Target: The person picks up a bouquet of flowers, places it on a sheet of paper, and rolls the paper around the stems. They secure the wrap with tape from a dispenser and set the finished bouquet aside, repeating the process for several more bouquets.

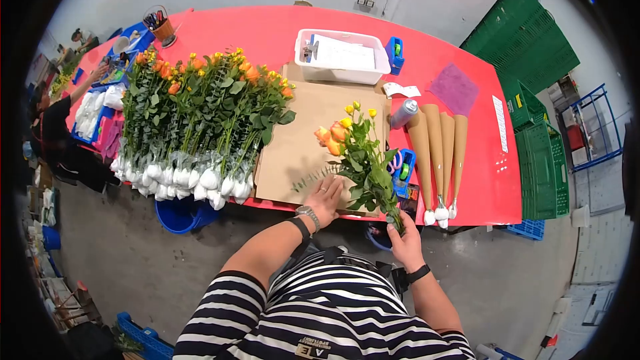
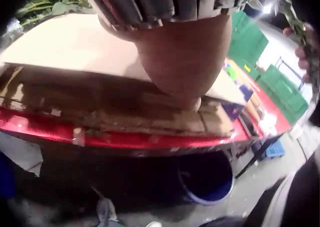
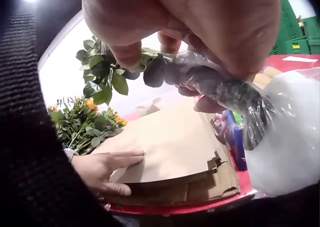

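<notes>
My right hand point(image 1: 406, 239) grips the lower stems of a small bouquet point(image 1: 360, 160) with orange roses, yellow blooms and green leaves. In the right wrist view, clear plastic wraps the stems, and a white padded bag point(image 3: 287, 132) covers their ends beside my right hand point(image 3: 185, 22). My left hand point(image 1: 325, 200) rests with its fingers extended on the near part of a stack of brown paper sheets point(image 1: 283, 153). A thin green sprig point(image 1: 313, 177) overlaps the paper by the left fingertips. The left wrist view shows mostly the watch and the hand's edge over the paper.
Many similar bouquets point(image 1: 200, 113) with white-bagged ends lie to the left. On the right are several brown paper cones point(image 1: 419, 140), a spray can point(image 1: 404, 113) and a blue tape dispenser point(image 1: 404, 172). A white bin point(image 1: 343, 77) stands behind; green crates point(image 1: 540, 167) stand beyond the table.
</notes>
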`<state>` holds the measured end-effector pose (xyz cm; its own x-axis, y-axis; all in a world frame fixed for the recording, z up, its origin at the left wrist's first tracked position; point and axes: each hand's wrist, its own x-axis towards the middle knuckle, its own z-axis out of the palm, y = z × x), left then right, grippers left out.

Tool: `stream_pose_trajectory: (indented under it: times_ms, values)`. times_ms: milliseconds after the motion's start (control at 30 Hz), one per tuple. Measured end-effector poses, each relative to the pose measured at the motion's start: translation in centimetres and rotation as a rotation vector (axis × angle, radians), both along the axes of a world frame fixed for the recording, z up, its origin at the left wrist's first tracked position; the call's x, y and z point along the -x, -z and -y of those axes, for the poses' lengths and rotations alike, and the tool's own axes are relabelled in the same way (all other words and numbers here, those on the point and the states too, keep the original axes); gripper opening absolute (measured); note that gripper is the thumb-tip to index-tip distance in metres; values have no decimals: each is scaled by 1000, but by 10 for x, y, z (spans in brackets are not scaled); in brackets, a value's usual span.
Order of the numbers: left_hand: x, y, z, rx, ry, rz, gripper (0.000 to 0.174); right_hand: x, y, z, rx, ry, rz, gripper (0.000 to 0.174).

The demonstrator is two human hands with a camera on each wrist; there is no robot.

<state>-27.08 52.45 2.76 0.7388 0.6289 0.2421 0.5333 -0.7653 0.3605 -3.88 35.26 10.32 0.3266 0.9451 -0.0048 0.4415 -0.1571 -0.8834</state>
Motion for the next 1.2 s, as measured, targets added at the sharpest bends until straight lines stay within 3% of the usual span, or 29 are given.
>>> stream_pose_trajectory:
  times_ms: [67,133,200,233,300,433,633,800,867,933,1067,1200]
  values:
    - [14,21,-10,-178,112,-187,72,4,0,-12,28,14,34,47]
    - [22,21,-18,-165,149,-163,73,4,6,-23,54,30,66,46]
    - [28,18,-25,-173,207,-128,56,5,11,-35,39,41,44,43]
    - [28,19,-25,-166,209,-123,56,6,10,-40,53,33,39,40]
    - [27,22,-30,12,256,-160,34,14,7,-54,37,20,42,40]
    - [42,33,-29,34,320,9,17,15,10,-92,46,-100,140,36]
    - [70,30,-27,201,485,-157,20,45,6,-158,17,-331,273,31]
    - [85,33,-21,91,365,-82,23,41,39,-165,152,-492,292,30]
    - [88,34,-19,64,312,-67,24,33,49,-156,299,-522,424,32]
    - [88,36,-18,311,252,-105,26,28,54,-147,384,-515,451,32]
    - [89,9,-26,230,279,-223,19,21,56,-135,492,-491,468,32]
    - [76,-34,-56,-204,263,170,14,17,66,-134,454,-510,423,37]
